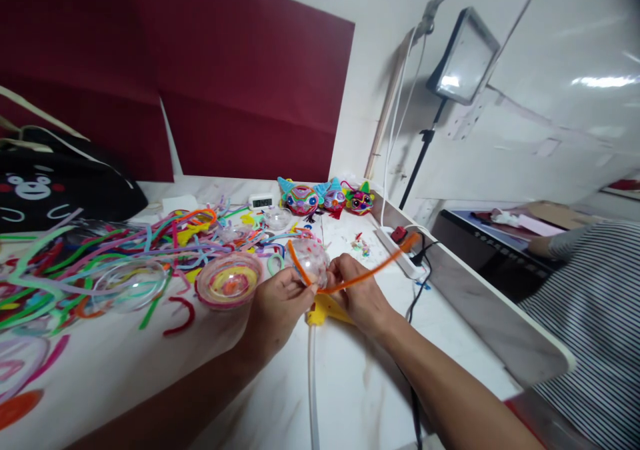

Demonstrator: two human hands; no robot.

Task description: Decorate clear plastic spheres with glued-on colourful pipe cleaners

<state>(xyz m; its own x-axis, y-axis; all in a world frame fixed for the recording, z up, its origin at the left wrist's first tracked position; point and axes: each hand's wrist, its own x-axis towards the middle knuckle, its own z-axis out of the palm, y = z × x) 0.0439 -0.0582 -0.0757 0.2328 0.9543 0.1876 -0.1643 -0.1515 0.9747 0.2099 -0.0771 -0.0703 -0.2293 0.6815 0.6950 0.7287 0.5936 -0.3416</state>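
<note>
An orange pipe cleaner runs between my hands, its long end rising to the right and a short end bent up at the left. My left hand pinches it near the bend. My right hand has its fingers closed at a clear plastic dome, which sits between both hands; the right fingertips are partly hidden. Under the hands lies a yellow glue gun with a pale stick or cord running toward me. A bowl lined with coloured rings stands left of my left hand.
Pipe cleaners pile up at the left beside a black bag. Decorated figures and a small clock stand at the back. A power strip and black cable lie right. A person in a striped top is beyond the table edge.
</note>
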